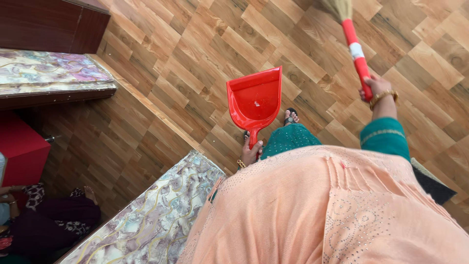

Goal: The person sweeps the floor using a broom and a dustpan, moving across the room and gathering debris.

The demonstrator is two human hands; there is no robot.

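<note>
My left hand (250, 152) grips the short handle of a red plastic dustpan (255, 100), which hangs above the wood-pattern floor with its scoop facing up toward the camera. My right hand (375, 89) is closed on the red handle of a grass broom (355, 51), whose straw head reaches the top edge of the view. A gold bangle sits on each wrist. My peach shawl and teal sleeve fill the lower right and hide most of both arms. One sandalled foot (291, 116) shows just beside the dustpan.
A patterned mattress (151, 225) lies at lower centre-left, another mattress on a dark wooden bed (49, 73) at upper left. A red box (22, 146) stands at the left edge. Another person's legs and bare foot (73, 210) rest at bottom left.
</note>
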